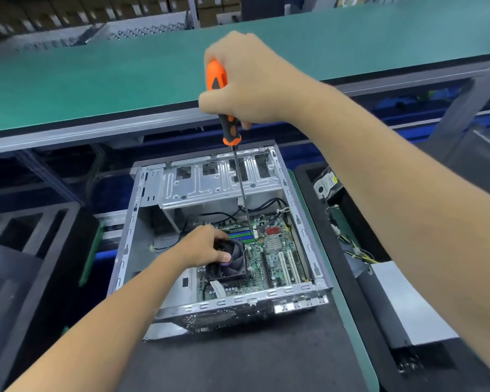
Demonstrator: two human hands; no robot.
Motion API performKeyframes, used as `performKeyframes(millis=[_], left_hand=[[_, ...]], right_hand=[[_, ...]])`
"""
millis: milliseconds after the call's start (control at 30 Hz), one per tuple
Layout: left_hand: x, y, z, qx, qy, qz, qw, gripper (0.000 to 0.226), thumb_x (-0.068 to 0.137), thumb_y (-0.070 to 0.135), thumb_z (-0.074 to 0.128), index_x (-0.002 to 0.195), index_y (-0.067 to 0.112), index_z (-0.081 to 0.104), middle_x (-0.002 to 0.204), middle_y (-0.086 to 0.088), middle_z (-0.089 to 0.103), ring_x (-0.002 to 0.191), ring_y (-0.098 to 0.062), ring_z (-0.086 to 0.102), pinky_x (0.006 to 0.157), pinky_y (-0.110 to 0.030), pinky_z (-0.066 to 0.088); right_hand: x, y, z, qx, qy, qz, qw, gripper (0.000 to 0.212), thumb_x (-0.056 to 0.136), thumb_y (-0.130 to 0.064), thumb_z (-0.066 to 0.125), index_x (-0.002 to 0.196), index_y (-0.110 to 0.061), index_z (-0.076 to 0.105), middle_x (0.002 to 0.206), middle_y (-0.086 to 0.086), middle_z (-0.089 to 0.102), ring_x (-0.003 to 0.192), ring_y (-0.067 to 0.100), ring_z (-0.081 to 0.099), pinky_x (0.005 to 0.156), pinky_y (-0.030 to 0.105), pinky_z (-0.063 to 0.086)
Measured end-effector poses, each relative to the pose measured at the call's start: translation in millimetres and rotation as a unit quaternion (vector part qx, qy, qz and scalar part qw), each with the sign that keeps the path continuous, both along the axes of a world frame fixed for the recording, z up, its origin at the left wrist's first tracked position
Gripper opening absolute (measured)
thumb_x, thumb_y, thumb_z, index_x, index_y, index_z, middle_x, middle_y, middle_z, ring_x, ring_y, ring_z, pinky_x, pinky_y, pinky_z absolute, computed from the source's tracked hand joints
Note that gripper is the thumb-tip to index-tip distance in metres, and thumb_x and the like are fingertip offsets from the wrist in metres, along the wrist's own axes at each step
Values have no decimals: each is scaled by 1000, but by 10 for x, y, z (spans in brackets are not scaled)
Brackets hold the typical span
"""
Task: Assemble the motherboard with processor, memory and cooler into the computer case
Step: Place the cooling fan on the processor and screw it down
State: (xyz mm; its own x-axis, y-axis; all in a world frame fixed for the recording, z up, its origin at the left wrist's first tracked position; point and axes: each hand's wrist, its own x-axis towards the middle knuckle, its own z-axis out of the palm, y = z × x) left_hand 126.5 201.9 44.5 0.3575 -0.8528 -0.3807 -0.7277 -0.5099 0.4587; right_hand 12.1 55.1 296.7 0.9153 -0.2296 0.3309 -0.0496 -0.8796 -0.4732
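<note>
An open silver computer case (297, 219) lies on a black foam mat. Inside it sits the green motherboard (277, 258) with blue and green memory slots (239, 236) and a black cooler fan (232, 264). My left hand (207, 246) grips the top of the cooler with curled fingers. My right hand (246, 83) is raised above the case and holds an orange and black screwdriver (227, 114) upright. Its long shaft runs down to the board's far edge, next to the memory slots.
A green-topped shelf (96, 80) runs across above the case. Black foam trays (26, 244) lie to the left. To the right are a hard drive (327, 183), loose yellow and black cables (357, 253) and a grey power supply box (402, 304).
</note>
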Motion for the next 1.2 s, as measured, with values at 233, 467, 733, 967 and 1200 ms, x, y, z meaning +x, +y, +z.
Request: performKeyframes(millis=[233, 467, 733, 967, 1200], left_hand=[[-281, -97, -16, 95, 20, -82, 992, 50, 92, 12, 44, 139, 16, 29, 116, -9, 49, 98, -22, 45, 84, -37, 37], [-318, -94, -4, 86, -12, -102, 991, 63, 85, 35, 52, 140, 20, 24, 138, -6, 35, 115, -19, 33, 101, -41, 26], [-309, -89, -151, 38, -98, -128, 986, 90, 63, 75, 57, 130, 19, 35, 121, 5, 42, 109, -16, 39, 102, -38, 29], [-337, -151, -231, 65, -160, -175, 969, 95, 60, 68, 46, 140, 19, 30, 135, -7, 36, 126, -29, 34, 104, -51, 28], [-325, -185, -213, 70, -129, -152, 977, 87, 60, 66, 49, 134, 21, 35, 121, -3, 37, 120, -26, 35, 96, -50, 30]], right_hand=[[-94, -10, -129, 13, 3, -22, 1000, 23, 78, -26, 63, 76, -9, 48, 61, -1, 48, 37, 12, 49, 38, 19, 40], [-99, -23, -228, 27, 24, -25, 999, 23, 79, -28, 64, 77, -9, 51, 63, 0, 46, 50, 14, 39, 47, 22, 36], [-5, -50, -275, 29, 18, -8, 999, 32, 80, -28, 63, 87, 3, 56, 69, 3, 48, 51, 14, 38, 47, 23, 36], [37, -109, -331, 31, 14, -6, 999, 31, 78, -28, 63, 83, 1, 56, 64, 1, 46, 48, 13, 37, 39, 15, 30], [21, -179, -390, 51, 31, -14, 998, 32, 77, -27, 63, 87, 3, 58, 65, 3, 52, 44, 17, 52, 37, 18, 38]])
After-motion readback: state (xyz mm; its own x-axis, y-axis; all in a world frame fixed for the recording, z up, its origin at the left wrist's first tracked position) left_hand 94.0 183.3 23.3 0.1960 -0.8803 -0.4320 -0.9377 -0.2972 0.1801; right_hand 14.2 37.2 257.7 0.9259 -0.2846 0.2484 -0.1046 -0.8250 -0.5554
